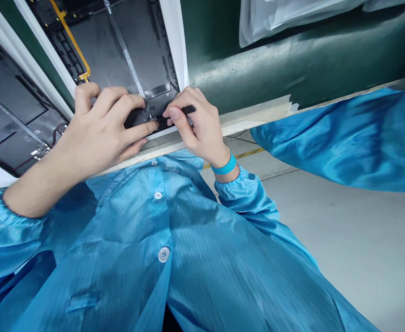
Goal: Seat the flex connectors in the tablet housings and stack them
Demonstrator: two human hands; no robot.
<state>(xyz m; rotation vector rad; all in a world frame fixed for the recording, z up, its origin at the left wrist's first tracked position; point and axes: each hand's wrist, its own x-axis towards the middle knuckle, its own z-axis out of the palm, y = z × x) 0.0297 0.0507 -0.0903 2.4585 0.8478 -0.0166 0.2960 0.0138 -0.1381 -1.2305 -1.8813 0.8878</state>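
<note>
An opened, tablet-like electronic device (100, 44), grey inside, lies at the table's front edge. A silver strip (126, 53) runs along it to a spot near my fingertips, and a yellow flat cable (71, 37) runs along its left side. My left hand (100, 122) rests over its near end, fingers spread, fingertips touching down beside the strip's end. Just to the right, my right hand (198, 117) pinches a short black stick-like tool (189, 109). Its tip points at the device's near edge, close to my left fingertips; the exact contact point is hidden.
A second similar device (12, 108) lies at the left. Clear plastic bags or sheets (292, 18) sit on the green mat (219, 60) at the upper right. Pale tape (261, 113) covers part of the table edge. Another person's blue sleeve (343, 138) is at the right.
</note>
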